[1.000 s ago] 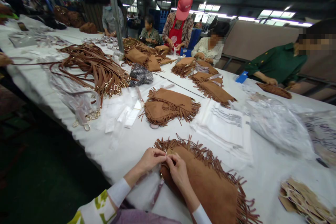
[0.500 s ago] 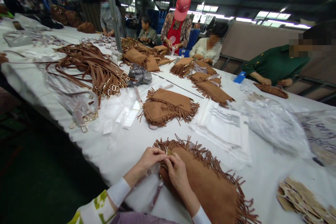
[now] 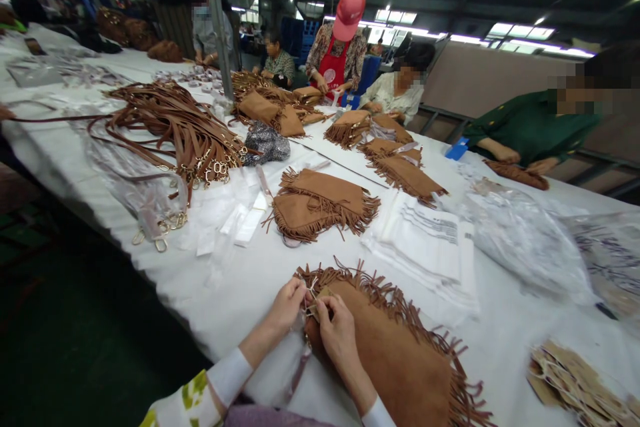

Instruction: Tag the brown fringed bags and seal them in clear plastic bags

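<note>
A brown suede fringed bag (image 3: pixel 395 347) lies flat on the white table (image 3: pixel 240 280) right in front of me. My left hand (image 3: pixel 287 303) and my right hand (image 3: pixel 336 330) meet at the bag's near left corner. Both are pinched shut on a small white string or tag (image 3: pixel 311 293) at that corner; what exactly it is stays too small to make out. A clear plastic sleeve (image 3: pixel 280 367) lies under my wrists at the table edge.
More fringed bags (image 3: pixel 320 203) lie further along, beside a stack of white printed polybags (image 3: pixel 430 240), a heap of brown straps with gold buckles (image 3: pixel 185 130) and card tags (image 3: pixel 575 380). Several people work along the far side, one in a red cap (image 3: pixel 349 10).
My hands have shifted slightly, the left one sliding a little closer to the bag's corner while both stay pinched together. The view has drifted a touch.
</note>
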The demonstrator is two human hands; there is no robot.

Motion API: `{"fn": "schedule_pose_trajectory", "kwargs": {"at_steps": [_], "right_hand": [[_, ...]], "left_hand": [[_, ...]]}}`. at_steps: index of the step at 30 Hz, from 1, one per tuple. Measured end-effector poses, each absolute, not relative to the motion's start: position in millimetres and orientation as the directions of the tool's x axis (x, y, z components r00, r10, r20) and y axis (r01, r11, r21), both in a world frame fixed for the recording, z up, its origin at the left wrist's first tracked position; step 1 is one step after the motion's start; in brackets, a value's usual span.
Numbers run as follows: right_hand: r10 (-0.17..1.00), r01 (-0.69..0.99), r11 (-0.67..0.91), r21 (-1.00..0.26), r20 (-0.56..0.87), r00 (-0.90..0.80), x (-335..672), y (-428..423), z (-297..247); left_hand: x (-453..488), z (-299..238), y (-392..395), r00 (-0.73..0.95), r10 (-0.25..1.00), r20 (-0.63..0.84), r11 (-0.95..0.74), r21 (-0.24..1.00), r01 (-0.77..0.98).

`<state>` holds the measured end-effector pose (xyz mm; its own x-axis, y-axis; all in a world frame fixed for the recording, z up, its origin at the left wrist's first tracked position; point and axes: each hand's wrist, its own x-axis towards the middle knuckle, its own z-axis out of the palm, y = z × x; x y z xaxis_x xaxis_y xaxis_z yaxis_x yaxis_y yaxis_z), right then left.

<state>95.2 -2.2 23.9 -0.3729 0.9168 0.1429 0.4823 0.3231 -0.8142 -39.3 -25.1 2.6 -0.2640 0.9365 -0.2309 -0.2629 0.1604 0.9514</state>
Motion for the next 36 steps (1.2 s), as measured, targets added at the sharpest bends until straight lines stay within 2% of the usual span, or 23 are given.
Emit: {"fn": "schedule_pose_trajectory", "kwargs": {"at_steps": [4, 11, 14, 19, 21, 25, 30, 33, 36], "right_hand": [[0.924, 0.488, 0.330, -0.808, 0.169, -0.344, 99.2, -0.8, 23.6], [0.916, 0.490, 0.356, -0.796, 0.194, -0.350, 99.8, 1.7, 28.5], [0.916, 0.458, 0.352, -0.816, 0.201, -0.347, 97.7, 1.4, 28.0], [0.976, 0.427, 0.203, -0.881, 0.146, -0.164, 102.1, 1.9, 21.0], [0.984, 0.410, 0.157, -0.898, 0.106, -0.144, 105.6, 4.0, 19.5], [0.935, 0.345, 0.240, -0.908, 0.120, -0.333, 107.6, 11.8, 30.3], [0.756, 0.267, 0.331, -0.905, 0.086, -0.649, 96.7, 19.8, 56.9], [0.702, 0.284, 0.336, -0.898, 0.038, -0.711, 89.5, 21.2, 59.7], [0.761, 0.288, 0.236, -0.928, -0.008, -0.649, 85.0, 20.9, 48.4]], "left_hand": [[-44.3, 8.2, -27.0, -0.223, 0.938, -0.266, 0.162, 0.903, -0.397], [-69.8, 24.3, -32.8, 0.104, 0.938, -0.330, 0.339, 0.816, -0.469], [-72.7, 23.1, -32.2, 0.165, 0.926, -0.339, 0.374, 0.766, -0.523], [-67.1, 7.8, -31.3, 0.080, 0.924, -0.373, 0.336, 0.695, -0.636], [-63.6, 3.0, -30.8, 0.032, 0.921, -0.389, 0.315, 0.692, -0.650], [-57.6, 2.5, -28.6, -0.062, 0.919, -0.390, 0.268, 0.730, -0.628], [-51.6, 8.0, -27.0, -0.083, 0.950, -0.300, 0.205, 0.804, -0.558], [-50.3, 8.7, -26.7, -0.128, 0.951, -0.282, 0.205, 0.883, -0.422], [-50.6, 10.8, -26.4, -0.198, 0.955, -0.222, 0.171, 0.954, -0.246]]}}
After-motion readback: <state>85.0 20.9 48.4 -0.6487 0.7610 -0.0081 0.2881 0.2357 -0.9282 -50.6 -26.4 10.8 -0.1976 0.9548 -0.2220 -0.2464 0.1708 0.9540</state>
